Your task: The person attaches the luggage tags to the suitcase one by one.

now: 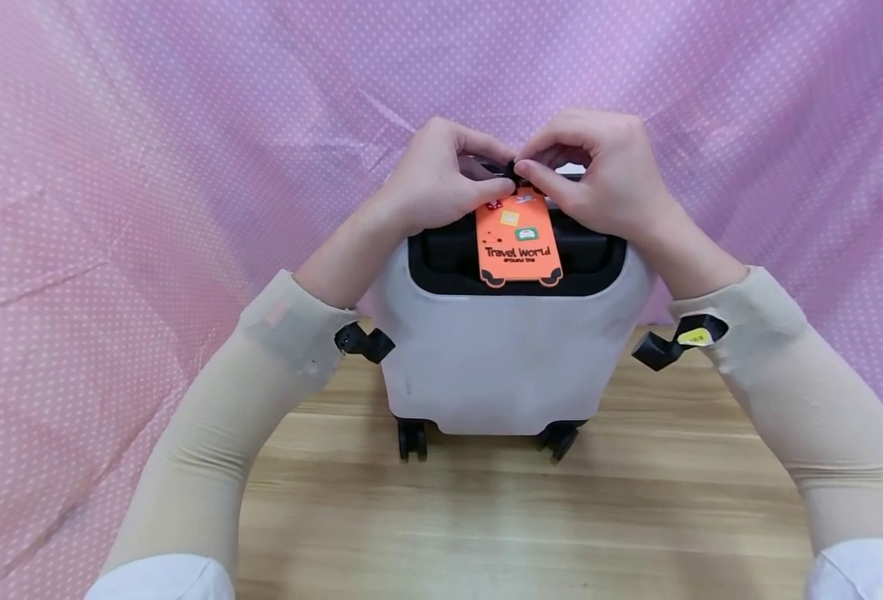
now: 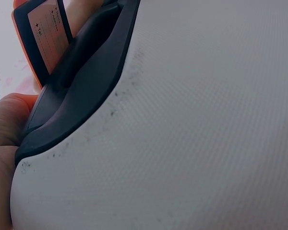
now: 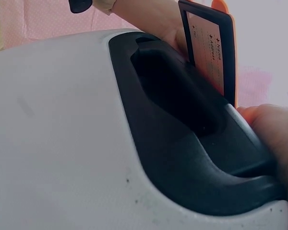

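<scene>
A white suitcase (image 1: pixel 501 358) stands upright with a black handle panel (image 1: pixel 441 271) at its top. Against that panel hangs an orange luggage tag (image 1: pixel 518 242) printed "Travel World", its short black strap (image 1: pixel 512 172) at the upper end. My left hand (image 1: pixel 437 175) pinches the strap from the left with thumb and fingers. From the other side my right hand (image 1: pixel 599 167) pinches it too, the fingertips of both hands nearly meeting and partly hiding it. Both wrist views show the back of the luggage tag (image 2: pixel 47 40) (image 3: pixel 209 52), with a printed name and address card.
The suitcase rests on black wheels (image 1: pixel 411 439) on a wood-grain surface (image 1: pixel 516 517). Behind it and at the left hangs a pink dotted cloth (image 1: pixel 187 150). Small black wrist cameras (image 1: pixel 362 342) stick out from both sleeves beside the suitcase.
</scene>
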A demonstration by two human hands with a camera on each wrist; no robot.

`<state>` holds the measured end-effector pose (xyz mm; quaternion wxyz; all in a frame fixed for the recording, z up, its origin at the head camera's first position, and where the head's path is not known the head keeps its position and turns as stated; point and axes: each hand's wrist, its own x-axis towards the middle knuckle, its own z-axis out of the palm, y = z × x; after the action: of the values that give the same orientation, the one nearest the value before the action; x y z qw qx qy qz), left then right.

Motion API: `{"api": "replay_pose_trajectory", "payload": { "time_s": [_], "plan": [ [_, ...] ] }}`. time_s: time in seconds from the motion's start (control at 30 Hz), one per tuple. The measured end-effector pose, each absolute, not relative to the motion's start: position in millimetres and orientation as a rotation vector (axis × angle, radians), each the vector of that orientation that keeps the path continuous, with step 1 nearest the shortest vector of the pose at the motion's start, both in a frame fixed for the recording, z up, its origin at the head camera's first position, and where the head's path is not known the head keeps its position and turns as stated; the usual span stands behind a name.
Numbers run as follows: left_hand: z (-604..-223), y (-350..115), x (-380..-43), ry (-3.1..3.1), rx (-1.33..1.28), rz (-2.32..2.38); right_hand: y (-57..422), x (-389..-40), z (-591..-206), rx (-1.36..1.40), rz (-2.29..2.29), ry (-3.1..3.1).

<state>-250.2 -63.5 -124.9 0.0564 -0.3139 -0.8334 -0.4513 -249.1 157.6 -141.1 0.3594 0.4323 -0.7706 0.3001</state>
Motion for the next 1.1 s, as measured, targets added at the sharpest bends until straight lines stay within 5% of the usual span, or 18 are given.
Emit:
{"api": "replay_pose_trajectory", "payload": {
  "time_s": [0.7, 1.1],
  "plan": [
    [-122.6, -62.5, -241.3, -2.530, -0.933, -1.351, 160.7, -245.2, -141.0, 1.139, 0.832, -1.973],
    [-123.2, -63.1, -237.9, -2.486, -0.922, -1.397, 158.3, -242.1, -132.2, 0.914, 0.706, -2.388]
  ]
}}
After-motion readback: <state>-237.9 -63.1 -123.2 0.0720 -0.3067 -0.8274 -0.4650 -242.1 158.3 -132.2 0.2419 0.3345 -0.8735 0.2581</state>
